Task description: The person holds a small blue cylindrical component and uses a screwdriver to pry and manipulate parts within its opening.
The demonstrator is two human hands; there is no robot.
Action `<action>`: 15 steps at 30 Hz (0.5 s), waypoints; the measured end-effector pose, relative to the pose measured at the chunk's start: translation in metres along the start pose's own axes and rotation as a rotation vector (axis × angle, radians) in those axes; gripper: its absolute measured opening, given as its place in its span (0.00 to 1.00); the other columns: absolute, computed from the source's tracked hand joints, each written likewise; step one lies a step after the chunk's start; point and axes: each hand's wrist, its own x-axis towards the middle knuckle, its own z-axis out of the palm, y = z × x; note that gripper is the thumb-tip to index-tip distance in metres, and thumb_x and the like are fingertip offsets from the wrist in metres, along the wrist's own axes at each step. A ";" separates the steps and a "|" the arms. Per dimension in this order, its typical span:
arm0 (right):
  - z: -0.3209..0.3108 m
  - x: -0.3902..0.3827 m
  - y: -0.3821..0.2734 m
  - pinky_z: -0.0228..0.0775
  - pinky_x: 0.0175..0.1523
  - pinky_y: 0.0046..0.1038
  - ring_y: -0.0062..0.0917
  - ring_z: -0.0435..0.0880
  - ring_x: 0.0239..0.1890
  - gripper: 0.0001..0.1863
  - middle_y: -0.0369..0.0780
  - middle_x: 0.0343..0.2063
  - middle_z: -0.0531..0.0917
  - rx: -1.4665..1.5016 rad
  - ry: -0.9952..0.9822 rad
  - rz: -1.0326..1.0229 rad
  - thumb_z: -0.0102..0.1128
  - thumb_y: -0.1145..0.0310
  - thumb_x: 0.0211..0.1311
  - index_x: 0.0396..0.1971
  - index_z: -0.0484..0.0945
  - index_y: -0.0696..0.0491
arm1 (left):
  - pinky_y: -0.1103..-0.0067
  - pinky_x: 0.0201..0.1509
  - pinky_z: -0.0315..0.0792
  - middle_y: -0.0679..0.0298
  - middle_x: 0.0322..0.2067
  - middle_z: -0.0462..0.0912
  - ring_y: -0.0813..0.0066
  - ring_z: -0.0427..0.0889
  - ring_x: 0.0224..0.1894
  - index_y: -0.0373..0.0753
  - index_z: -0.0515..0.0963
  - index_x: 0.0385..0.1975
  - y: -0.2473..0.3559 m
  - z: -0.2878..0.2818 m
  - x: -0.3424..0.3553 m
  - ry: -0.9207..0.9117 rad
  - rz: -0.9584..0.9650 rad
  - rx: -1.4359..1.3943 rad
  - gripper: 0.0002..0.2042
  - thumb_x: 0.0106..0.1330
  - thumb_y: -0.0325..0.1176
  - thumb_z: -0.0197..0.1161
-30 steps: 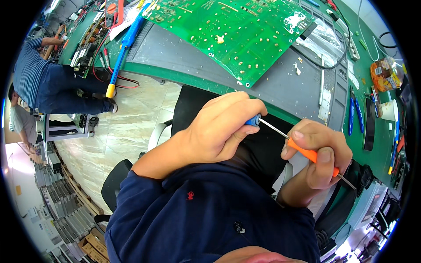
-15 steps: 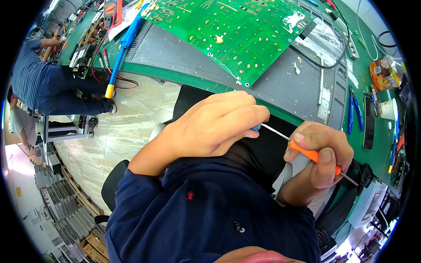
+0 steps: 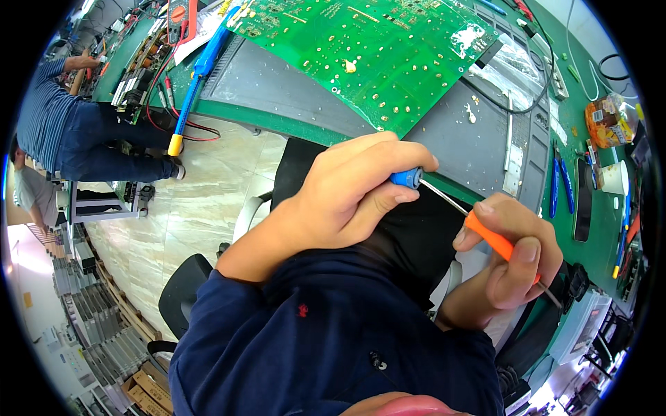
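My left hand [image 3: 343,191] is closed around a blue cylindrical part [image 3: 404,178] with a dark end face, much of it hidden in the fingers. My right hand [image 3: 538,243] grips an orange-handled screwdriver [image 3: 490,236]. Its thin metal shaft runs up and left to the end face of the blue part; whether the tip sits inside it, I cannot tell. More metal sticks out from the other end of the handle. Both hands are in front of my body, just off the bench edge. Beyond them lies a large green circuit board [image 3: 374,62].
Under the board is a grey mat [image 3: 277,90] on the green bench. To the right are blue-handled pliers [image 3: 560,182], a dark phone [image 3: 584,208] and a white cup [image 3: 614,178]. A red multimeter [image 3: 182,21] is at far left. Another person [image 3: 62,132] stands at the left.
My left hand has tilted and risen slightly, so more of the blue part shows. The right hand and screwdriver have shifted a little to the right.
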 end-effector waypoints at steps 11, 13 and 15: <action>-0.007 0.001 0.004 0.70 0.24 0.27 0.29 0.77 0.15 0.20 0.45 0.13 0.77 0.105 -0.170 -0.066 0.43 0.63 0.65 0.29 0.78 0.67 | 0.74 0.26 0.69 0.54 0.28 0.79 0.63 0.74 0.23 0.27 0.75 0.39 0.003 -0.001 -0.006 -0.112 0.117 0.019 0.13 0.57 0.27 0.61; -0.009 0.001 0.006 0.70 0.23 0.27 0.29 0.77 0.15 0.20 0.45 0.13 0.77 0.131 -0.188 -0.080 0.44 0.63 0.65 0.29 0.78 0.67 | 0.74 0.25 0.68 0.54 0.27 0.78 0.63 0.74 0.22 0.26 0.75 0.39 0.006 -0.007 -0.005 -0.173 0.112 0.021 0.13 0.56 0.28 0.62; -0.009 0.000 0.006 0.70 0.23 0.26 0.29 0.77 0.15 0.20 0.44 0.13 0.77 0.147 -0.196 -0.090 0.44 0.63 0.65 0.29 0.78 0.66 | 0.73 0.25 0.68 0.55 0.26 0.78 0.63 0.73 0.22 0.25 0.75 0.39 0.006 -0.007 -0.006 -0.198 0.125 0.000 0.14 0.56 0.28 0.63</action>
